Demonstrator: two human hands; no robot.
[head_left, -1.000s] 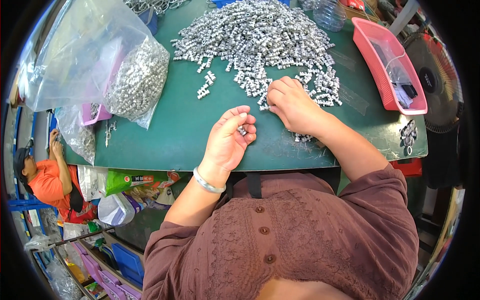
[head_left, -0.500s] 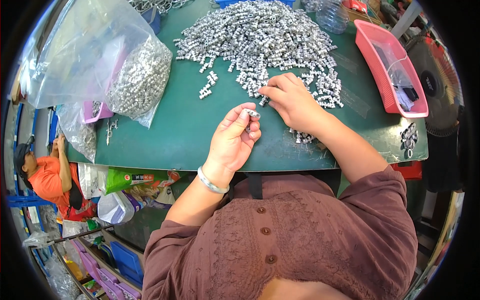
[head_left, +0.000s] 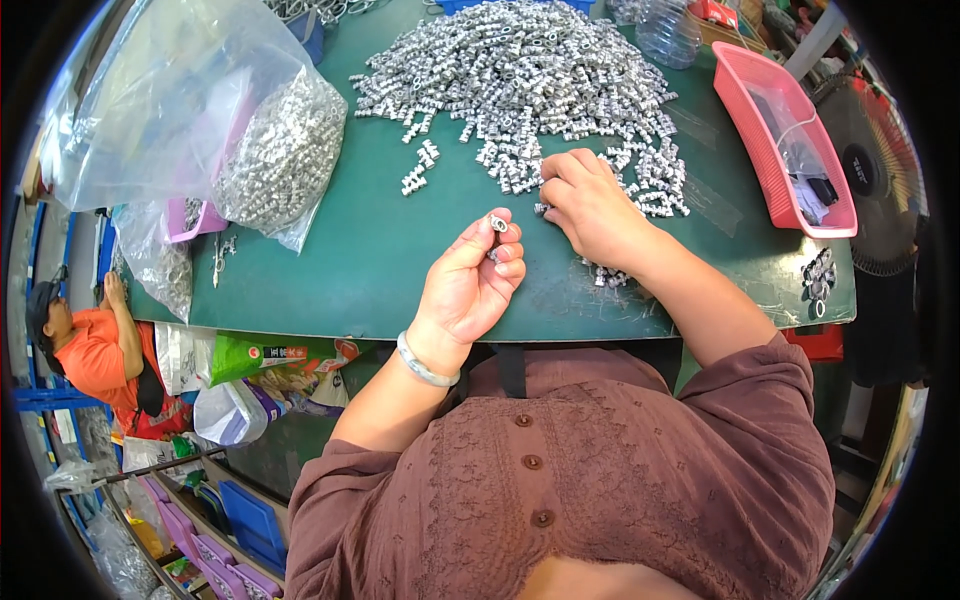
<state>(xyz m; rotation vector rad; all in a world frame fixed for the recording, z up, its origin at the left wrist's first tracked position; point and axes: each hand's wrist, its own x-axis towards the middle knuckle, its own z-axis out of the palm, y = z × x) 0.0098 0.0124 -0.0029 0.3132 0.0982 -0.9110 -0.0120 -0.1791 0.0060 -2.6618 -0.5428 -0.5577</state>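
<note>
My left hand [head_left: 465,285], palm up above the table's near edge, is closed round a small silvery metal part [head_left: 499,224] pinched between thumb and fingers. Its end shows a round opening. Close by on the right, my right hand [head_left: 597,212] has its fingers bent down to the green tabletop [head_left: 430,290], pinching another small metal part mostly hidden by the fingertips. Just beyond lies a large heap of ridged silvery metal parts [head_left: 520,80], with stray ones spread towards my right hand. A few more parts [head_left: 606,275] lie partly under my right wrist.
A clear bag full of metal parts [head_left: 285,150] stands at left. On the right are a pink basket [head_left: 735,110], a small group of dark rings [head_left: 818,280] and a black fan [head_left: 865,170]. A person in orange [head_left: 95,350] is at far left.
My right hand has shifted slightly right, still low over the table. My left hand has turned the part so that its round end faces up, and moved very slightly right.
</note>
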